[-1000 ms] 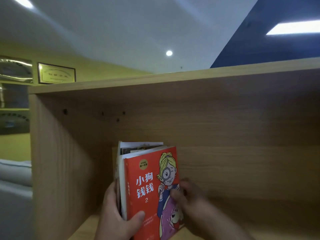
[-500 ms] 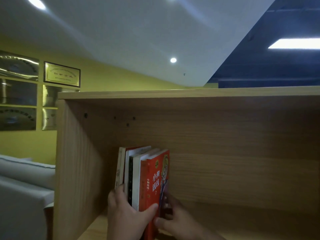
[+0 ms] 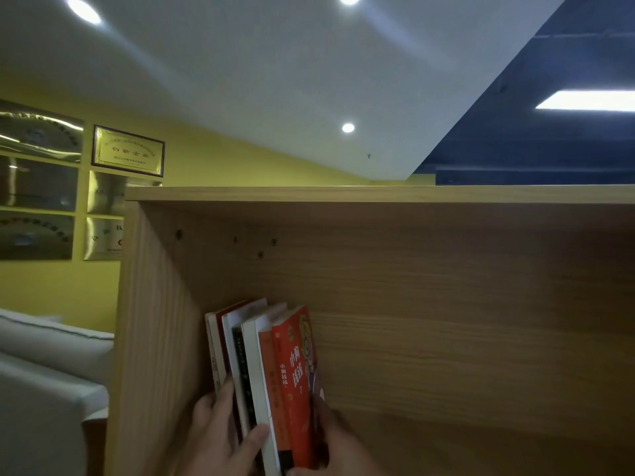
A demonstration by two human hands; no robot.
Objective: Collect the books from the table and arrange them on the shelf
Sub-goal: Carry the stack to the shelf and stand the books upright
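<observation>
Several books (image 3: pixel 254 365) stand upright inside a wooden shelf (image 3: pixel 378 195) compartment, a little apart from its left wall. The rightmost is a red book (image 3: pixel 297 372) with a cartoon girl on the cover. My left hand (image 3: pixel 223 438) grips the stack from the left, thumb across the spines. My right hand (image 3: pixel 343 444) presses against the red book's cover from the right. The books' lower ends and the shelf floor are hidden by my hands and the frame edge.
The shelf's left side panel (image 3: pixel 147 338) stands beside the books; the compartment to their right holds nothing visible. Framed plaques (image 3: pixel 127 151) hang on the yellow wall at left. A white sofa (image 3: pixel 44 372) sits left of the shelf.
The stack has turned from cover-facing to spines-out and stands upright in the compartment. Both hands stayed on it. My view tilted upward.
</observation>
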